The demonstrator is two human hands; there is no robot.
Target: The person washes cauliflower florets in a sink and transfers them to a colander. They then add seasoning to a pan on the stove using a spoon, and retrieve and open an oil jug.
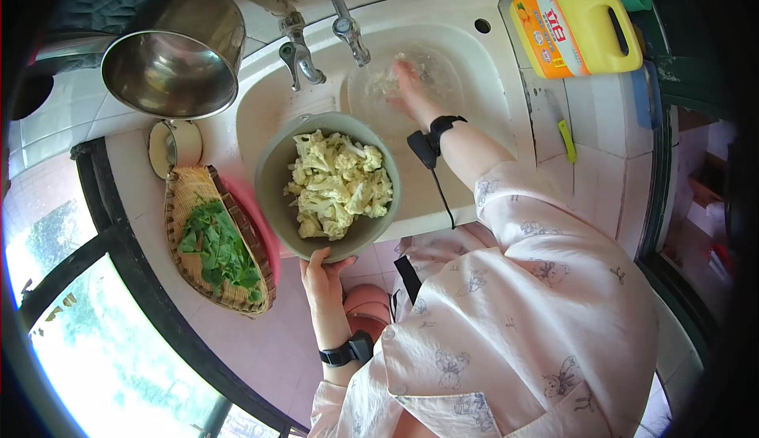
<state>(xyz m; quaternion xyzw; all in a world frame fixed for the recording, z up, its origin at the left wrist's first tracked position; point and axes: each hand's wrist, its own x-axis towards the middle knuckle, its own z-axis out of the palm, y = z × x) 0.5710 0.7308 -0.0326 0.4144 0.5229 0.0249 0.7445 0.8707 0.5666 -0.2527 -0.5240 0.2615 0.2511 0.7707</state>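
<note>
My left hand grips the near rim of a grey-green bowl, thumb on the edge. Cut cauliflower florets lie in the bowl, which is over the left part of the white sink. My right hand is down in the sink's basin, in or just above water with small pale bits in it. Its fingers are blurred and partly hidden by the water, so their hold is unclear. Two metal taps stand behind the basin.
At the left are a steel pot, an enamel mug, and a woven basket with green leaves beside a pink basin. A yellow detergent jug and a yellow-green knife are at the right.
</note>
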